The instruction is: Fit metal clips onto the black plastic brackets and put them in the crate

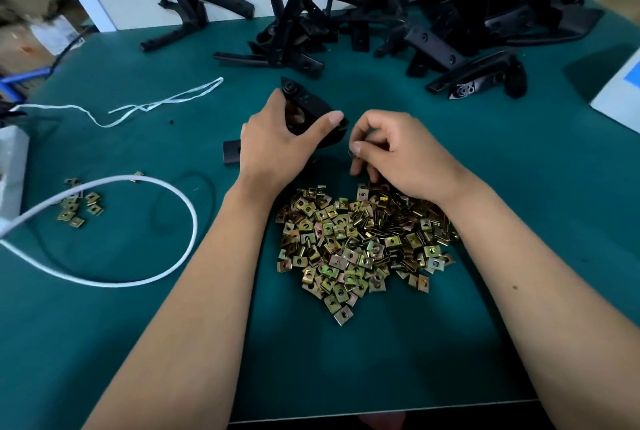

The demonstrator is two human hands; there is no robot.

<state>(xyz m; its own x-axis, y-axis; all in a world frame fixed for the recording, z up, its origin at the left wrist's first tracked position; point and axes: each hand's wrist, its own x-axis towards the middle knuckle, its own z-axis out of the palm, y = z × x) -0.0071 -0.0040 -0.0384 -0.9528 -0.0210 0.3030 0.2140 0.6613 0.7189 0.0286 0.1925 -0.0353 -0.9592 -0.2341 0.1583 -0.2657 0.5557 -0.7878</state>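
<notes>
Bracket [311, 111] of black plastic is gripped in the left hand [277, 142] near the middle of the tabletop [138, 325], thumb laid across its upper face and fingers curled round its far side. One end of the bracket projects beyond the fingers toward the far edge, and another black end shows past the left side of the hand, low over the green surface. Right hand [391, 152] is held just beside the bracket, fingers bent inward, with a small metal clip [352, 153] pinched at the thumb and fingertips; the clip is largely hidden and its orientation cannot be told. Clip and bracket are close together, though contact between them cannot be confirmed.

Loose clips [356, 242], brass-coloured and square, are heaped in a large pile between the two forearms, toward the near edge; the right wrist rests over the pile's far right part. A smaller group of clips [78, 204] is found near the left edge. Unworked brackets [433, 21] are stacked in a tangled heap along the far edge, spreading toward the far right corner, with one separate bracket [194, 7] standing toward the far left. A white cord [138, 232] is looped on the left side, and a white string [152, 105] lies beyond it.
</notes>
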